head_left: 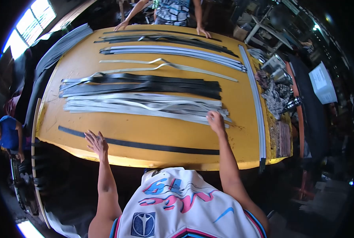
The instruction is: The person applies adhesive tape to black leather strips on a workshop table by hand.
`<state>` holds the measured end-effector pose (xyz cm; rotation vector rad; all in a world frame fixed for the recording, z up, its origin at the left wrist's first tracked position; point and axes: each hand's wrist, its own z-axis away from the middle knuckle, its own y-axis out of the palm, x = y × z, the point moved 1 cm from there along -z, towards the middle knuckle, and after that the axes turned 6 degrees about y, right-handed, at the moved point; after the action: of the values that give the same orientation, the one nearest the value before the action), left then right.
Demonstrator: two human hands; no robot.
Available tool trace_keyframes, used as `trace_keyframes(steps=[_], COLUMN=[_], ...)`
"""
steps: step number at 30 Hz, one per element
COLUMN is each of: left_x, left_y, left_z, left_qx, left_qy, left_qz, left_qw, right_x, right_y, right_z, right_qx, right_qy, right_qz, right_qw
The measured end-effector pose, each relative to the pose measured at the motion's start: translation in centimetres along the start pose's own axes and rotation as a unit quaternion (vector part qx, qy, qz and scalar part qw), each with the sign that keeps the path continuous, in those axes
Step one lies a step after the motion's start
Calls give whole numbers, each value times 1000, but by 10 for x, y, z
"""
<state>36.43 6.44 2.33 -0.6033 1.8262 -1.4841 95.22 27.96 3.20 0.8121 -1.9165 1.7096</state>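
Observation:
A single black strip [153, 146] lies lengthwise along the near side of the yellow table. My left hand [96, 143] is at this strip, near its left part, with the fingers spread and nothing held. Beyond it is a pile of grey-white strips [117, 104], loosely stacked, a few bowed upward. My right hand [215, 120] is at the right end of that pile, its fingers curled together on a grey strip; the fingertips are partly hidden. A stack of wider black strips [145, 88] lies just behind the grey pile.
Farther back lie two pale strips [192, 71], a light grey bundle [173, 51] and thin dark strips [173, 39]. Another person's hands [203, 32] rest at the table's far edge. Long grey bars [253, 95] line the right side, beside crumpled cloth and metal cans [279, 75].

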Motion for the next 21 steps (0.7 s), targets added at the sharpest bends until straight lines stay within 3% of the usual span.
trace_keyframes(steps=[2, 4, 7, 12, 18, 21], left_x=[-17, -29, -34, -21, 17, 31], left_y=[-8, -8, -7, -17, -41, -38], left_z=[31, 72, 152, 277, 378, 415], left_qx=[-23, -33, -45, -9, -28, -32], left_qy=[32, 25, -1, -101, -249, -279], left_qz=[48, 76, 133, 126, 117, 115], left_qw=[998, 996, 990, 987, 961, 953], right_x=[-1, -1, -14, -37, -45, -49], right_y=[7, 5, 3, 16, 21, 23], right_z=[-33, -58, -78, -90, -86, -81], right_qx=[-24, -37, 17, 94, 28, 28], right_qy=[-2, 43, -13, -68, -150, -128], right_qz=[-14, 76, 141, 159, 178, 169], right_qw=[1000, 996, 990, 980, 972, 977])
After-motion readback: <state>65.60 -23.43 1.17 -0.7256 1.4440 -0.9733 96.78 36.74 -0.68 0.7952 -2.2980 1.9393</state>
